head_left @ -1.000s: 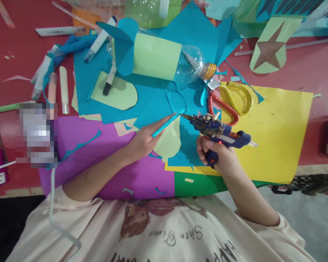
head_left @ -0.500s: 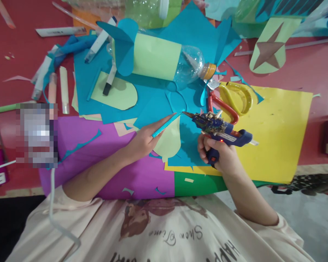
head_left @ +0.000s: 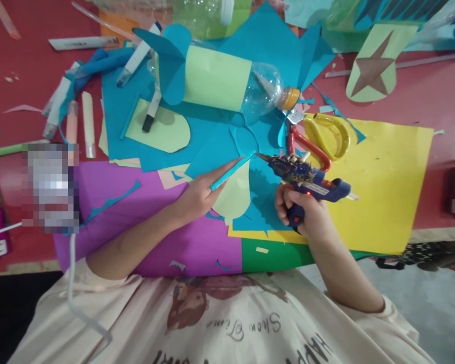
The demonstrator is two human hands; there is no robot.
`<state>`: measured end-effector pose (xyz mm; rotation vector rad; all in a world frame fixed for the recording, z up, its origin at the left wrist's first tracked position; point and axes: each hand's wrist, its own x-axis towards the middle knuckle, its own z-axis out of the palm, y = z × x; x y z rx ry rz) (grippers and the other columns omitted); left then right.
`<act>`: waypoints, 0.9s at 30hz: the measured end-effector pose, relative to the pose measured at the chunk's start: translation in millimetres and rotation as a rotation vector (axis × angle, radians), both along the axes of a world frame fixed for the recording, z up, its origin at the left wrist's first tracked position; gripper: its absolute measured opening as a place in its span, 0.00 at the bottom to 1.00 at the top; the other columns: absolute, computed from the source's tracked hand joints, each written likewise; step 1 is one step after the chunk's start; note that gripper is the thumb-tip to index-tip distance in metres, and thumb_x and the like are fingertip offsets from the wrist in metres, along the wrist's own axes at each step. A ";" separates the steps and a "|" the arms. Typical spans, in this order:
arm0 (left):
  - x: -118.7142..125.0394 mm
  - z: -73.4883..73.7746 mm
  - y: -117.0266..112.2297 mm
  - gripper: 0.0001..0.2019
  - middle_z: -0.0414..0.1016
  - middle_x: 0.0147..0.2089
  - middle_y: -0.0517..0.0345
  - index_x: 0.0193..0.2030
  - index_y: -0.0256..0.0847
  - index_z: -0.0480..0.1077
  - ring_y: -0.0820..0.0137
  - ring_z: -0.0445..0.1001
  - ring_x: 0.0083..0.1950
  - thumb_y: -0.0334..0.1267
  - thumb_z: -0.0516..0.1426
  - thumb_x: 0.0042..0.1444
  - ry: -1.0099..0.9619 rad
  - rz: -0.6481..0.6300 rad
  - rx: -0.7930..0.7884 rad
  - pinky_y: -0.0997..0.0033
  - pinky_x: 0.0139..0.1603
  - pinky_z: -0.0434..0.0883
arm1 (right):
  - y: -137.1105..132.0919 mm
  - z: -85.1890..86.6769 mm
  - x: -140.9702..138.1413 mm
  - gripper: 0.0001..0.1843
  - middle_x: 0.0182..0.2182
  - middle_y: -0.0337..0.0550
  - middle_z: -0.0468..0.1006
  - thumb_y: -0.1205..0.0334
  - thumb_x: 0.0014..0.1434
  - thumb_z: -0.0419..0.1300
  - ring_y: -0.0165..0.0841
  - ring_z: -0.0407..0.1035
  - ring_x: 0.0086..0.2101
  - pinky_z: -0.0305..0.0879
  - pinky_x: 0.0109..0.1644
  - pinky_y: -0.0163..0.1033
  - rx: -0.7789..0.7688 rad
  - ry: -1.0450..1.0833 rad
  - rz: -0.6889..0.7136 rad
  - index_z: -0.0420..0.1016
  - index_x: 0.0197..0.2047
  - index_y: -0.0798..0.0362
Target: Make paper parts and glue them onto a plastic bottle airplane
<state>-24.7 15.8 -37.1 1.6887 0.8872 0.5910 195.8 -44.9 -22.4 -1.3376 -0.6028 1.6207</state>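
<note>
My left hand (head_left: 202, 193) is closed around a thin, narrow blue paper strip or stick (head_left: 231, 173), which slants up and to the right. In my right hand (head_left: 301, 205) is a dark blue hot glue gun (head_left: 314, 184), its small red light lit. The gun's nozzle points left, close to the blue strip's far end; whether they touch I cannot tell. Below the strip lies a pale green rounded paper piece (head_left: 237, 197). Just above its tip are cut blue paper shapes (head_left: 244, 141) on a blue sheet (head_left: 208, 146).
A clear plastic bottle (head_left: 263, 83) with a pale green wrap, blue paper fins and an orange cap lies behind my hands. Scissors (head_left: 328, 134) with yellow handles rest on a yellow sheet (head_left: 387, 187). Several markers (head_left: 89, 124) lie at left; a green paper with a brown star (head_left: 375, 73) is at back right.
The glue gun has shifted slightly to the right, its nozzle drawing a little away from the strip's end. My left hand stays almost still.
</note>
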 end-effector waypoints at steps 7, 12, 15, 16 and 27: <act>1.3 4.6 0.5 0.23 0.65 0.67 0.60 0.65 0.49 0.64 0.64 0.61 0.70 0.50 0.47 0.66 -0.016 -0.002 -0.026 0.65 0.69 0.62 | 0.7 2.8 -1.7 0.13 0.20 0.37 0.69 0.59 0.44 0.63 0.25 0.62 0.14 0.54 0.11 0.31 -0.014 -0.036 -0.001 0.65 0.16 0.53; 1.3 5.2 0.2 0.24 0.66 0.66 0.58 0.65 0.47 0.64 0.64 0.60 0.71 0.52 0.47 0.66 -0.010 0.007 -0.056 0.64 0.71 0.60 | 1.6 3.7 -1.7 0.14 0.19 0.37 0.69 0.58 0.43 0.64 0.25 0.61 0.14 0.53 0.11 0.31 -0.025 -0.058 0.000 0.64 0.16 0.52; 0.0 2.4 0.2 0.25 0.69 0.64 0.57 0.65 0.47 0.64 0.63 0.61 0.70 0.53 0.47 0.66 -0.013 0.004 -0.052 0.63 0.70 0.61 | 1.5 2.5 -1.6 0.14 0.20 0.37 0.69 0.58 0.44 0.64 0.25 0.61 0.14 0.53 0.11 0.31 -0.016 -0.048 0.005 0.64 0.16 0.52; -0.7 1.5 0.3 0.25 0.70 0.63 0.57 0.65 0.47 0.64 0.63 0.62 0.70 0.53 0.46 0.66 -0.019 -0.009 -0.053 0.63 0.70 0.62 | 1.2 2.0 -1.6 0.14 0.19 0.37 0.69 0.59 0.44 0.64 0.25 0.61 0.14 0.52 0.11 0.31 -0.014 -0.045 0.007 0.64 0.16 0.52; -9.1 -5.4 7.4 0.27 0.82 0.39 0.56 0.40 0.42 0.77 0.60 0.78 0.48 0.64 0.53 0.55 0.087 0.144 -0.283 0.63 0.54 0.73 | 11.5 24.9 42.6 0.11 0.24 0.41 0.71 0.60 0.33 0.61 0.27 0.63 0.19 0.51 0.12 0.30 -0.017 -0.194 -0.328 0.74 0.26 0.52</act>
